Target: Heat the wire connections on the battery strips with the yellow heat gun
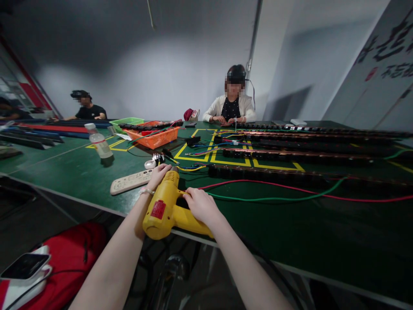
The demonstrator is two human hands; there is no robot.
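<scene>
A yellow heat gun [163, 200] lies across the front of the green table, its nozzle pointing away from me. My right hand [201, 206] is closed on it where the handle meets the body, near the trigger. Just left of the nozzle, my left hand [159, 174] has its fingers closed, and the gun's body hides what they hold. Yellow and blue wires [193, 168] run from the nearest long black strip [248, 173] toward the nozzle. Beside the left hand sit a beige remote-like strip [129, 182] and a small white roll [150, 164].
Several long dark strips with wires lie to the right; red and green wires [274, 199] cross before them. An orange basket [158, 140], green basket [129, 122] and bottle [99, 142] stand left. A co-worker [230, 107] sits opposite. A red bag [74, 245] is below left.
</scene>
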